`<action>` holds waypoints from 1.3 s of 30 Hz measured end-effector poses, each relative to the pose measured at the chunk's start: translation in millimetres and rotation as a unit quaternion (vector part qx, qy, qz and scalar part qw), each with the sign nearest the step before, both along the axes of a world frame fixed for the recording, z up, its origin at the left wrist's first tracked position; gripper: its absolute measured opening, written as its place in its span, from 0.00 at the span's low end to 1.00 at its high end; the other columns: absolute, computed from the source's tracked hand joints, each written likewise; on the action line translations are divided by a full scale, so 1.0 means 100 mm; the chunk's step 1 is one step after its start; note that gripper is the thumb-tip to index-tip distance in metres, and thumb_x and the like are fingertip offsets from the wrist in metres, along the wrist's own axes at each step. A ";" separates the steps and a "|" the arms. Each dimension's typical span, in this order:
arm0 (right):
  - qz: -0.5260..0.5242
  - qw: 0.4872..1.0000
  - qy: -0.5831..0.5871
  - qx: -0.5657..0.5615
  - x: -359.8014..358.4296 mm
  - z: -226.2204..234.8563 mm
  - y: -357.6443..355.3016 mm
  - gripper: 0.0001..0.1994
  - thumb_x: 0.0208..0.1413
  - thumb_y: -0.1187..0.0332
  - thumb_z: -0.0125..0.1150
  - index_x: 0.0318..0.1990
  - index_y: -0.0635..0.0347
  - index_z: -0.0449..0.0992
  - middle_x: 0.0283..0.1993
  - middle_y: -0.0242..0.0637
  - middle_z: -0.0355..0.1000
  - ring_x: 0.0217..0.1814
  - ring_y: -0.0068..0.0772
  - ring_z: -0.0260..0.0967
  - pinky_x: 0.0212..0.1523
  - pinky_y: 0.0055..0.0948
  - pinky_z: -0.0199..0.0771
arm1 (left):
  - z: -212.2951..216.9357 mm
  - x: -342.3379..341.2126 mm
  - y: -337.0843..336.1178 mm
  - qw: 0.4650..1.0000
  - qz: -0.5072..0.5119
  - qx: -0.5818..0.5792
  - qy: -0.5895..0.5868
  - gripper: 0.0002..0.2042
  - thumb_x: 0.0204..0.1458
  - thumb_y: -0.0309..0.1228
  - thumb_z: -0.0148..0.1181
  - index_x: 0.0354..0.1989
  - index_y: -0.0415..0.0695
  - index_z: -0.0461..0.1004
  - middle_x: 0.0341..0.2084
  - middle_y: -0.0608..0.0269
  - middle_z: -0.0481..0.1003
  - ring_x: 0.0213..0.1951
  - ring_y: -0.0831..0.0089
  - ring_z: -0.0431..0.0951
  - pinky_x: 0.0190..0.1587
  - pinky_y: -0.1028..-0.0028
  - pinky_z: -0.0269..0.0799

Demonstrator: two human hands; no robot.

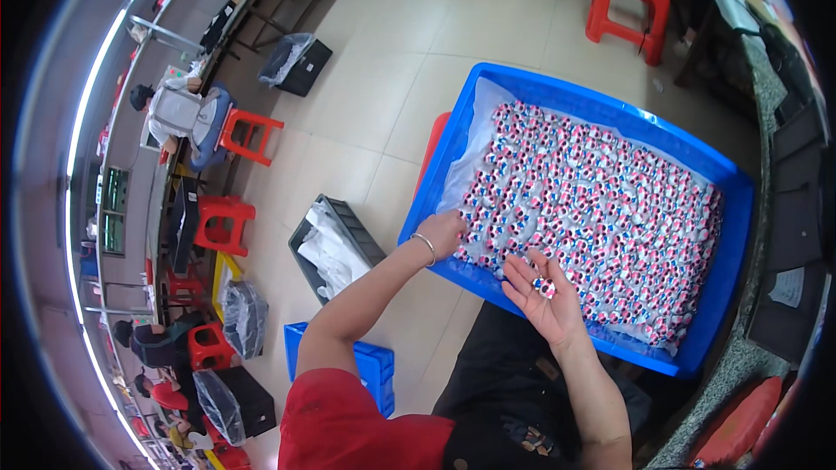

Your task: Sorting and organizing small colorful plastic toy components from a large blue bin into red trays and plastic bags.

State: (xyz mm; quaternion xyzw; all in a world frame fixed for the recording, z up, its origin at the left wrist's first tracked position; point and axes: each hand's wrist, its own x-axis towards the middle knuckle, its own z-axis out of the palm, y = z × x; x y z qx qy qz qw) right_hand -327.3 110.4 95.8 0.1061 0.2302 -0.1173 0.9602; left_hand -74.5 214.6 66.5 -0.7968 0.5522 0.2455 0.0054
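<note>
A large blue plastic bin (605, 97) holds rows of many small white pieces (601, 209) painted pink, blue and dark, lying on thin white sheeting (475, 152). At the bin's left edge is my left hand (441, 233), with a bracelet at the wrist. Its fingers are bent down and closed at the outermost pieces; what they pinch is hidden. My right hand (557, 306) is turned palm up over the near side of the bin, fingers curled. A small painted piece (545, 288) of the same kind rests in it, against the fingers.
Left of the bin stand a grey crate (370, 239) with white sheeting and a blue crate (374, 365). A stone-topped counter (736, 348) runs along the right. Red stools (629, 4) stand around; several people sit at the far-left workbench. A black lined bin (305, 70) stands farther off.
</note>
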 end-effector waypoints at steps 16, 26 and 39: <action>-0.033 0.999 0.018 -0.030 0.34 -0.12 -0.15 0.28 0.64 0.46 0.40 0.63 0.56 0.60 0.61 0.49 0.61 0.66 0.45 0.57 0.65 0.41 0.60 | 0.74 -0.87 -0.58 0.877 -0.085 -0.390 0.270 0.15 0.46 0.28 0.64 0.44 0.44 0.75 0.40 0.56 0.74 0.40 0.61 0.77 0.41 0.67 0.73; 0.032 0.976 0.086 -0.200 0.26 0.06 -0.20 0.30 0.64 0.43 0.36 0.66 0.53 0.57 0.65 0.43 0.60 0.67 0.40 0.57 0.65 0.39 0.57 | 0.47 -0.44 -0.84 0.920 -0.012 -0.341 0.193 0.12 0.46 0.27 0.60 0.41 0.42 0.75 0.36 0.56 0.77 0.39 0.56 0.77 0.42 0.64 0.73; 0.113 0.934 0.131 -0.313 -0.12 0.09 -0.14 0.29 0.66 0.47 0.35 0.64 0.61 0.59 0.67 0.40 0.56 0.68 0.39 0.56 0.66 0.39 0.53 | -0.47 1.21 -2.26 0.920 -0.097 -0.237 -0.297 0.06 0.48 0.27 0.53 0.34 0.45 0.73 0.31 0.55 0.75 0.37 0.59 0.77 0.35 0.61 0.76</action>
